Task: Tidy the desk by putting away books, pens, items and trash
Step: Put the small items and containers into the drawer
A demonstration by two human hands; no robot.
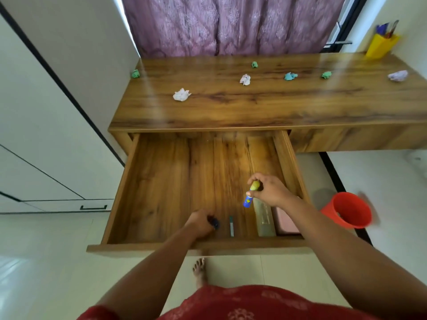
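The wooden desk's drawer [161,181] is pulled wide out. Over its right part my right hand [268,188] grips a blue glue stick with a yellow cap [250,195], held tilted. Near the drawer's front my left hand [199,224] is closed on a small dark blue object [214,222] that I cannot identify. On the drawer floor lie a thin pen-like item [231,226], a clear ruler case [264,218] and a pink box [285,221]. Several crumpled paper balls, among them a white one [181,94] and a teal one [290,76], are scattered on the desk top [231,107].
A red bucket [347,210] stands on the floor right of the drawer. A yellow pen holder [381,46] with pens sits at the desk's far right corner. White cabinet doors [46,135] are on the left, a purple curtain [231,24] behind the desk.
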